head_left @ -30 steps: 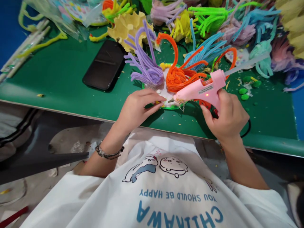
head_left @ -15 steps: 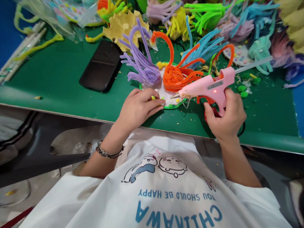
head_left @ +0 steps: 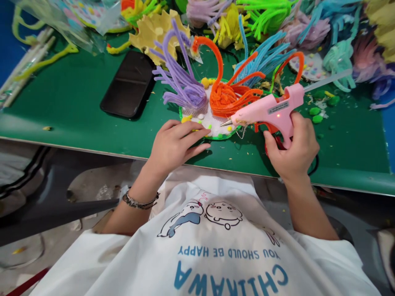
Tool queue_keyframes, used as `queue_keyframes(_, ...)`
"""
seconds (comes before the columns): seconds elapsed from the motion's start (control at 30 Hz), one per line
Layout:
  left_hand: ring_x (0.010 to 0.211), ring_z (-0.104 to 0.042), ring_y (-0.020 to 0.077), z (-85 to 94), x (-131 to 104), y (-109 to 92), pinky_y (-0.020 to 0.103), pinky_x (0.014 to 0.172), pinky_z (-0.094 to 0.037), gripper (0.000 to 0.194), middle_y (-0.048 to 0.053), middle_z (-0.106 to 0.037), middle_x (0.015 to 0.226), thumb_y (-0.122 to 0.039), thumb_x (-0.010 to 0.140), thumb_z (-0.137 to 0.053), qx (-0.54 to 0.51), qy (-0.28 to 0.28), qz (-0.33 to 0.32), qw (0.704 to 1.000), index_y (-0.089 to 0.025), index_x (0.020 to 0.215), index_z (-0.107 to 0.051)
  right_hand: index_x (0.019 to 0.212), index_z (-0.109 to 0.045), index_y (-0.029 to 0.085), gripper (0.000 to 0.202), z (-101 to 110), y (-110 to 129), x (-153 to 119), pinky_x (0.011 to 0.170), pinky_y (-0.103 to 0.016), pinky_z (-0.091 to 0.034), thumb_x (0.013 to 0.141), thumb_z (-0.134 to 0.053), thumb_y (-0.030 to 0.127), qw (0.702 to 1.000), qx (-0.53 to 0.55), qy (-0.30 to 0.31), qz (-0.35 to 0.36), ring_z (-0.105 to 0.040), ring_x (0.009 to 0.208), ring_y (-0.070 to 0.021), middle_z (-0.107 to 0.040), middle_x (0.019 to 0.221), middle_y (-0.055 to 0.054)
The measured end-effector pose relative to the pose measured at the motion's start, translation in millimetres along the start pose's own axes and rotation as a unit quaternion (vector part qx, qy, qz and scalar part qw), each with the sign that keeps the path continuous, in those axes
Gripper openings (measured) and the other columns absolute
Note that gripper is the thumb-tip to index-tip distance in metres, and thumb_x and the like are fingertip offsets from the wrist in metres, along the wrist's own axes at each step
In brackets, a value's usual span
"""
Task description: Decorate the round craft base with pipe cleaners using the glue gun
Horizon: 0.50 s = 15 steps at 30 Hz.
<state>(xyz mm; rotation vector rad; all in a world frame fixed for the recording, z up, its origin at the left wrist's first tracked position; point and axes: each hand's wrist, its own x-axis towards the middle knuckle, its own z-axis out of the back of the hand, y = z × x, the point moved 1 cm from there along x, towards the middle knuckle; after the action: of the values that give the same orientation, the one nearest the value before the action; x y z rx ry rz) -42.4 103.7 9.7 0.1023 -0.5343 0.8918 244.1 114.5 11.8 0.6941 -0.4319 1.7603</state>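
Observation:
My right hand (head_left: 294, 148) is wrapped round the handle of a pink glue gun (head_left: 268, 111), its metal tip pointing left over a white board (head_left: 217, 127) with a green rim. At the board's near left edge rests my left hand (head_left: 179, 144), fingers apart, with the fingertips by small green and yellow pompoms. A purple pipe-cleaner figure (head_left: 188, 92) and an orange one (head_left: 226, 98) with a curved neck stand on the board. Behind the orange figure is a blue bundle (head_left: 262, 63).
A black phone (head_left: 128, 86) lies left of the board. Along the back are a torn yellow sheet (head_left: 154, 35), a neon green bundle (head_left: 268, 16) and other colored bundles. Green pompoms (head_left: 315, 111) lie to the right. White sticks (head_left: 27, 61) are at far left.
The fingers of my left hand have spread, with thumb and forefinger now apart, uncovering yellow pompoms at the board's left edge. My right hand still holds the glue gun in nearly the same place.

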Motion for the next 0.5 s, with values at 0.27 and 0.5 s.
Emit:
queue_keyframes(0.27,0.089,-0.072,0.0168,0.2,0.8,-5.9,0.031,0.077,-0.047,0.030,0.004,-0.077,0.107,-0.045,0.100,-0.055,0.042,-0.024,-0.020,0.999,-0.025,0.122,-0.064,0.127,-0.055,0.015,0.050,-0.4,0.2,-0.1,0.070,-0.035,-0.049,0.092,-0.054,0.050,1.000,0.016,-0.001,-0.014,-0.065,0.089,-0.0274,-0.065,0.099,-0.015)
queue_keyframes(0.5,0.077,-0.072,0.0150,4.9,1.0,-9.9,0.031,0.070,-0.044,0.018,0.000,-0.078,0.106,-0.037,0.100,-0.058,0.069,-0.048,-0.066,0.994,-0.027,0.114,-0.063,0.127,-0.056,0.016,0.050,-1.9,-0.6,-1.5,0.074,-0.037,-0.050,0.092,-0.054,0.051,1.000,0.017,0.005,-0.020,-0.064,0.091,-0.0284,-0.065,0.101,-0.015)
